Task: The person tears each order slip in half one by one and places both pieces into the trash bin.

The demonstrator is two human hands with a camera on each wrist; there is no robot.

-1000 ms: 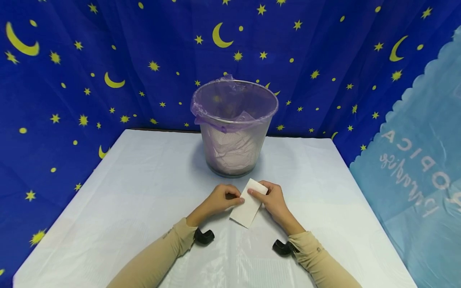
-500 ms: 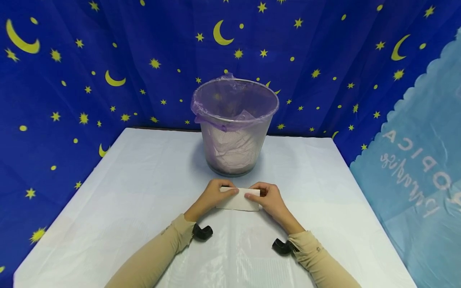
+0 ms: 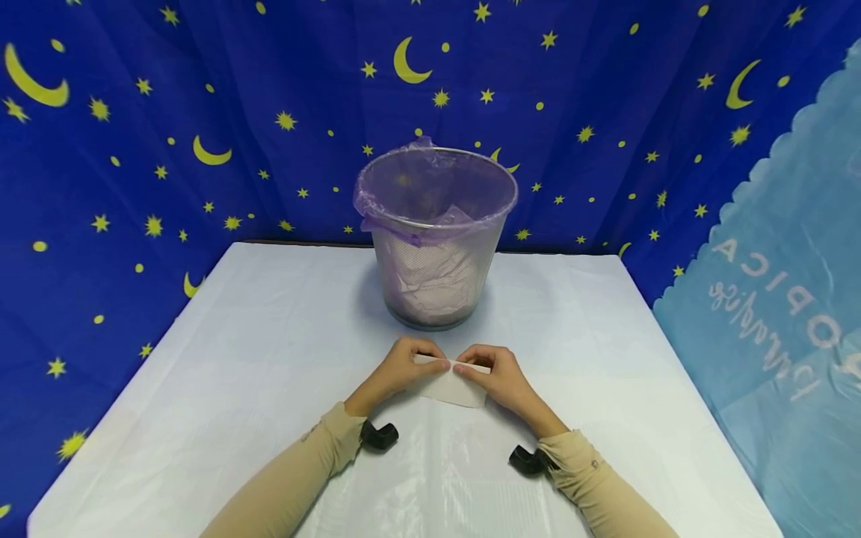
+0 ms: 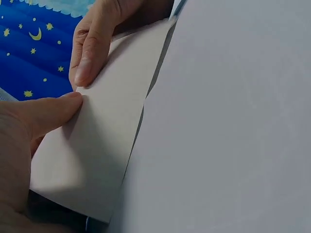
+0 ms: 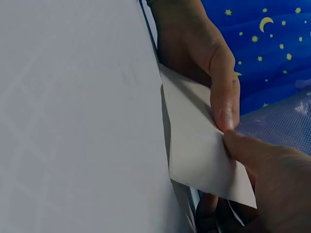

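A small white piece of paper (image 3: 452, 388) is held by its upper edge between both hands, above the table. My left hand (image 3: 398, 368) pinches it near the middle of that edge, thumb on the near face. From the other side my right hand (image 3: 503, 377) pinches the same edge, its thumb tip almost meeting the left one. Both thumbs press on the paper (image 4: 104, 126) in the left wrist view. The right wrist view shows the paper (image 5: 194, 141) bowed slightly, with a second layer visible behind its lower edge. Most other fingers are hidden behind it.
Beyond the hands stands a mesh wastebasket (image 3: 494, 261) lined with a purple plastic bag (image 3: 397, 224). Beneath everything is a white-covered table (image 3: 282, 314). A blue curtain (image 3: 282, 67) with moons and stars hangs behind, and a light-blue cloth (image 3: 794, 246) hangs at the right.
The paper has turned from slanting upright to lying crosswise. My left hand has shifted to grip its left part, and the two thumbs have come closer together at the upper edge.
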